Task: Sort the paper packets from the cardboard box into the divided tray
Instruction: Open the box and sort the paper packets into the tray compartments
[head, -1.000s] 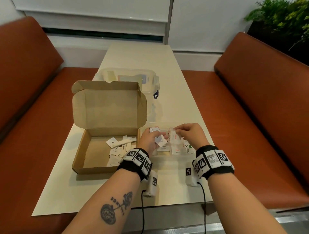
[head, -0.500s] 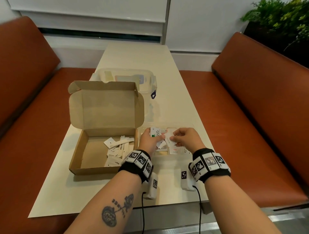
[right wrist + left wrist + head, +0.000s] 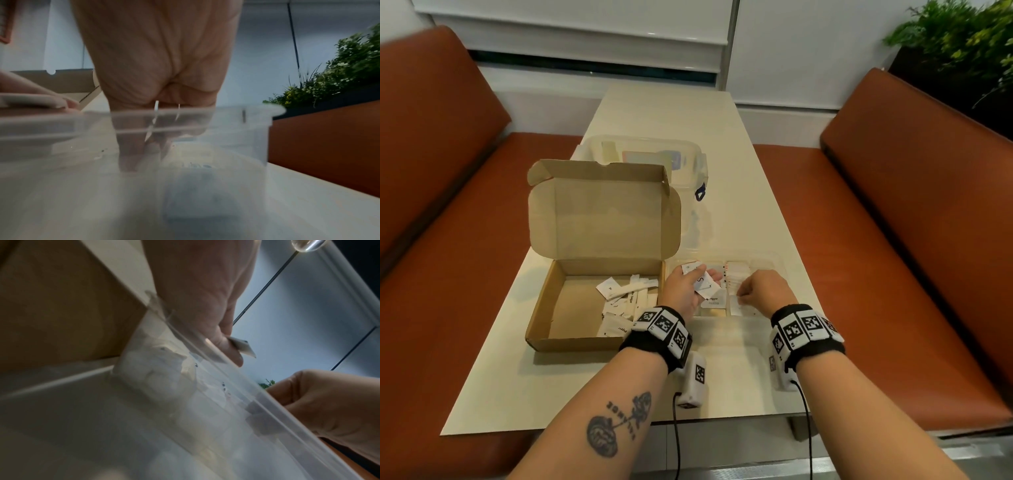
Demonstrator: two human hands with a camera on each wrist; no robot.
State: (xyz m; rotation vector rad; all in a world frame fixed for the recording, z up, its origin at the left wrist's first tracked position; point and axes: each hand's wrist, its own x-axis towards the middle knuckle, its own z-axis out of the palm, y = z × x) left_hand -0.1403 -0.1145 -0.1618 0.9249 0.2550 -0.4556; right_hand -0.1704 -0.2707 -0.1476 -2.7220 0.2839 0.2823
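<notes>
The open cardboard box sits left on the table with several white paper packets inside. Right of it lies the clear divided tray, some compartments holding packets. My left hand hovers over the tray's left end and grips a small bunch of packets; the left wrist view shows my thumb pinching one packet above the tray rim. My right hand reaches down into a middle compartment. In the right wrist view its fingers pinch a thin packet behind the tray wall.
A clear lidded plastic container stands behind the box's raised lid. Orange benches flank the narrow table. A green plant is at the far right. Camera cables hang off the near table edge.
My right hand left the bunch held by my left hand and went down into the tray with a packet. The left hand kept its packets and barely moved.
</notes>
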